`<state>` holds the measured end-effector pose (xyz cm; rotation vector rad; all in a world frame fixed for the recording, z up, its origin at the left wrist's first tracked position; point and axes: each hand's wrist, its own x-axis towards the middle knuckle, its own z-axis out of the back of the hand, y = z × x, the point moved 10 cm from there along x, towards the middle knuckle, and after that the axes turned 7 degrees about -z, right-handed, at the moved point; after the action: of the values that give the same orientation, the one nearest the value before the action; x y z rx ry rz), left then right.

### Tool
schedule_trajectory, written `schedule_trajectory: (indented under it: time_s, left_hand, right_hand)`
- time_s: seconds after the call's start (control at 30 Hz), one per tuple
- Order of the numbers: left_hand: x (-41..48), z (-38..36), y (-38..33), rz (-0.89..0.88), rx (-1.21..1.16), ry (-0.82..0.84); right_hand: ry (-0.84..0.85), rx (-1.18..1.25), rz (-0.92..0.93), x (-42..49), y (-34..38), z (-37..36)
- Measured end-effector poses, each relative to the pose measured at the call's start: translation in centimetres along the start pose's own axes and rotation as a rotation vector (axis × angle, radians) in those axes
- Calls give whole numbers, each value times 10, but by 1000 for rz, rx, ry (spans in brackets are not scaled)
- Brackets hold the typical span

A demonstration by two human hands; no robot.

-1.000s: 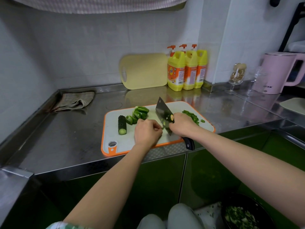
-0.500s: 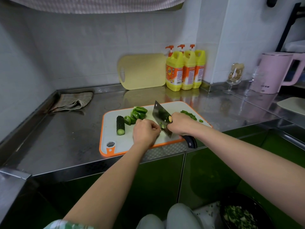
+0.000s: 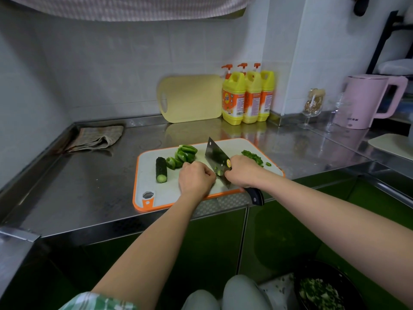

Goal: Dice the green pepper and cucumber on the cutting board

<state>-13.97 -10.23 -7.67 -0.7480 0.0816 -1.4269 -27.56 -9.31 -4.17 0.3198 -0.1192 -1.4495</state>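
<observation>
Right hand grips cleaver, left hand pepper — by board's front edge.

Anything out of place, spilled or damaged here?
Nothing spilled or damaged. One stray pepper bit lies apart from the diced pile, but on the cutting board. The left hand steadies a pepper strip; the right hand grips the knife.

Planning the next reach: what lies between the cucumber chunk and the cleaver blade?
Head view: a pile of green pepper pieces lies on the cutting board between the cucumber chunk and the cleaver blade.
</observation>
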Motion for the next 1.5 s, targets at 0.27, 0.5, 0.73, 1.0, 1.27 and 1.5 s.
schedule_trajectory:
  time_s: [0.27,0.5,0.73,1.0,1.27,1.5]
  left_hand:
    - [0,-2,0,-10,-2,-11]
    - [1,-2,0,-45,-45,5]
    - [4,-8,2,-48,-57,9]
    - [6,-9,1,-76,-94,28]
    - [5,-10,1,-48,-74,26]
    - [5,-10,-2,-34,-58,19]
  right_hand:
    - [-3,39,-21,13,7,-4]
    - [-57,207,-24,15,-9,8]
    - [36,57,6,3,2,3]
    - [35,58,-42,6,4,0]
    - [-39,60,-34,8,8,-1]
    - [70,-20,-7,-4,7,5]
